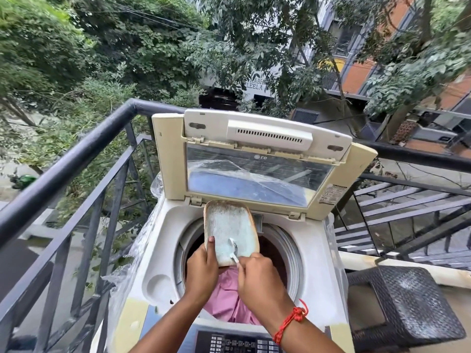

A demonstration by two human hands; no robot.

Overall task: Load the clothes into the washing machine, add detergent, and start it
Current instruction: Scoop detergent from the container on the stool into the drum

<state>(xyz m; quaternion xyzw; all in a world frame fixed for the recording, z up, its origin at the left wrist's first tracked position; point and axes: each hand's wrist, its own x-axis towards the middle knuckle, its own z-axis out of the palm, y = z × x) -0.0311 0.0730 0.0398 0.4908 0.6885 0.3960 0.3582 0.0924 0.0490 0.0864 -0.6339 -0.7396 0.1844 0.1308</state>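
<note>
A top-loading white washing machine [163,256] w/ yellowed trim is seen on a balcony, its cream hinged lid w/ clear window [254,169] raised upright at the back. A shallow oblong tray w/ brown rim & pale blue-white powder coating [229,225] is held tilted over the round drum opening [288,240], far end up near the lid hinge. The left hand [202,271] is clamped on the tray's near left edge, thumb on top, forearm reaching in from below. The right hand [260,276] is closed around a small white spoon [234,248], bowl resting on the tray's powder, wrist bent inward; a red thread bracelet [290,321] is worn on that wrist. Pink clothes [226,296] are lying in the drum under both hands. The dark control panel w/ buttons [237,343] is at the near edge. A black metal railing [76,159] is at left, a dark woven stool [405,304] at right.
</note>
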